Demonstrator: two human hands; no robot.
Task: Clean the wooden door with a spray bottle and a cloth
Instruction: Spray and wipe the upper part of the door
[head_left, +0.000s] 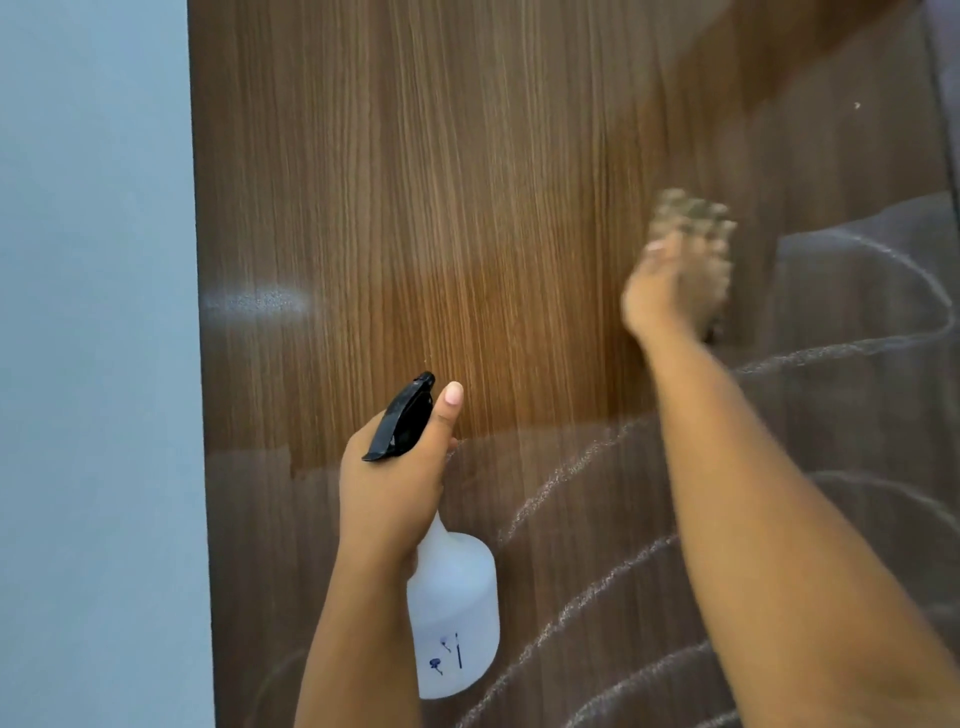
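Two hands work at the door (415, 208). At 6 o'clock the left hand (395, 478) grips the bottle (452, 613) by its neck, thumb raised. At 2 o'clock the blurred right hand (670, 291) presses the cloth (691, 218) against the wood.

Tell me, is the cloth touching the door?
Cannot tell. In the head view the right hand holds the cloth up against the wooden door, but motion blur hides any contact or gap.
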